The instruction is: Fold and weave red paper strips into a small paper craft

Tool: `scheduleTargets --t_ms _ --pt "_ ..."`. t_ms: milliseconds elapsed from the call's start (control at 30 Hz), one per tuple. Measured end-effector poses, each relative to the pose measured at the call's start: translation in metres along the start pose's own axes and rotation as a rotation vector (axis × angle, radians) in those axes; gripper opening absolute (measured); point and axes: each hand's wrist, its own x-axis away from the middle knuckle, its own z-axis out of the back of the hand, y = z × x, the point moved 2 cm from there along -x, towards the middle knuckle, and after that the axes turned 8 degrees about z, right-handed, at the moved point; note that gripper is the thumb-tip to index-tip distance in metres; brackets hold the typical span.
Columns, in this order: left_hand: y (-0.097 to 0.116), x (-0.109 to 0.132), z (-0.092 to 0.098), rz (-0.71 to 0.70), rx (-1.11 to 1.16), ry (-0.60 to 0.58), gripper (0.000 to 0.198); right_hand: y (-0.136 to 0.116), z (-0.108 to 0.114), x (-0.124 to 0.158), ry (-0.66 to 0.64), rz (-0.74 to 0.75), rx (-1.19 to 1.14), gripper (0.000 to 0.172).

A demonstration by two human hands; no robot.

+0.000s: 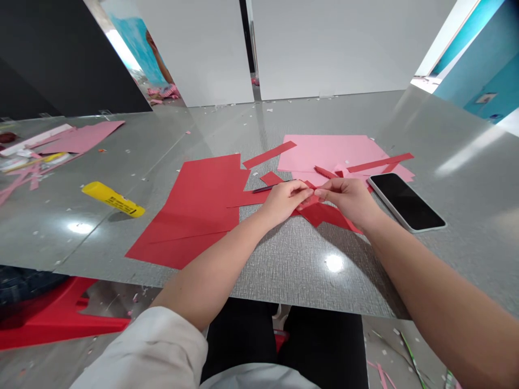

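My left hand (288, 199) and my right hand (344, 197) meet over the grey table, fingertips pinched close together. Between them is a piece of red paper (311, 201), partly hidden by the fingers. More red paper (330, 214) lies just under and in front of my fingers. A dark pen (263, 189) rests by my left hand. To the left lie large red paper sheets (203, 200), overlapping. Behind my hands are pink paper sheets (324, 150) with red strips (381, 162) across them.
A smartphone (407, 202) lies right of my right hand. A yellow glue tube (113, 199) is at the left. Pink paper and scraps (81, 139) lie far left. White panels (344, 48) stand along the table's back. A red stool (60, 319) is below the left edge.
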Motion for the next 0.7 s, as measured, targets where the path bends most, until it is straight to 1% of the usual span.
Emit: scheduleTargets --t_ms 100,233,333,400,500,600,700 --pt "0.0021 -0.0001 0.0004 0.001 0.046 0.002 0.019 -0.0017 -0.0001 -0.0002 0.007 0.020 -0.019 0.019" --pt "0.0024 -0.0011 0.0021 0.030 0.098 0.053 0.015 -0.0001 0.0024 -0.0010 0.082 0.059 -0.030 0.015" --pt "0.0010 -0.0020 0.0027 0.028 0.102 0.050 0.014 0.0010 0.0033 -0.0014 0.077 0.078 -0.018 0.019" --pt "0.0010 -0.0021 0.0042 -0.008 0.071 0.087 0.014 0.0004 0.0032 -0.0009 0.073 0.090 -0.043 0.023" --pt "0.0029 -0.0014 0.0067 -0.082 0.011 0.156 0.013 -0.0022 0.0019 0.0004 0.081 0.132 -0.087 0.020" --pt "0.0040 -0.0009 0.0066 -0.135 -0.041 0.159 0.014 -0.0040 -0.0005 0.0015 0.073 0.141 -0.072 0.017" --pt "0.0026 -0.0009 0.0053 -0.165 -0.120 0.174 0.013 -0.0049 -0.0012 0.0018 0.088 0.144 0.002 0.013"
